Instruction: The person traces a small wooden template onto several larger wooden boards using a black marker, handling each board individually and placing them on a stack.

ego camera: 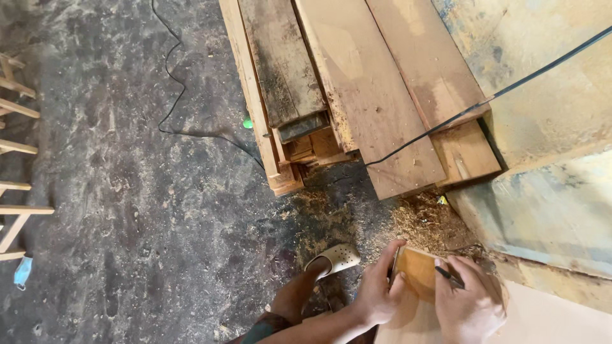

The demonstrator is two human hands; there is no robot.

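at the frame's bottom right, left hand (377,294) grips a small wood block (417,274); right hand (468,304) pinches a pencil (449,276) on it.

The small block (419,272) is smooth, matt, orange-brown wood, lying on a pale, smooth wooden worktop (548,318). The stacked planks (363,83) are rough, dusty wood with dark stains. The floor (127,210) is rough grey concrete with sawdust (427,223). The cable (510,89) looks like black, slightly glossy plastic.
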